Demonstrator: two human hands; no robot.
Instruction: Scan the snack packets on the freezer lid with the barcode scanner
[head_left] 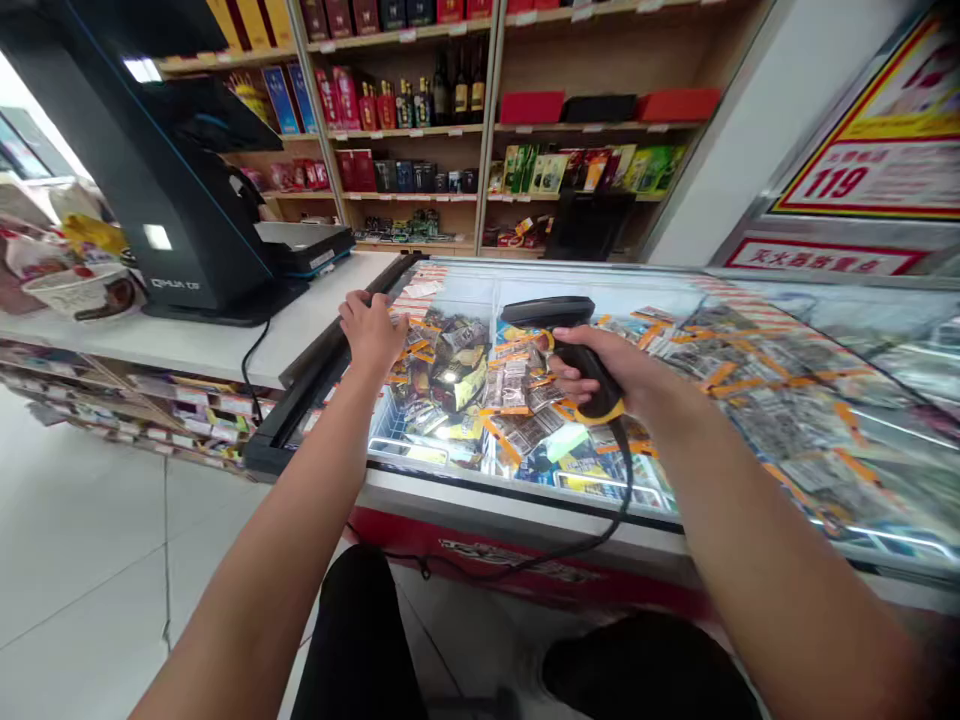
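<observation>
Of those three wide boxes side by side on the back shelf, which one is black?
The middle box: it is black, whereas the left box and right box are reddish.

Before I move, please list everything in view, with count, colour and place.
Freezer: one, white and red, centre to right
Packets: many, mixed colours, inside the freezer
Scanner: one, black with yellow, above the packets
Counter: one, white, left
Checkout machine: one, black, on the counter
Bowl: one, mostly white, left of the machine
Cables: two stretches, black, under scanner and beside counter
Shelves: several, wood-coloured, back
Bottles, boxes: many, mixed colours, on the shelves
Signs: two, red, white, yellow, right
Floor: one, pale, lower left
Legs: two, in black, bottom
Left hand: one, bare, at the freezer's left end
Right hand: one, bare, holding the scanner
</observation>
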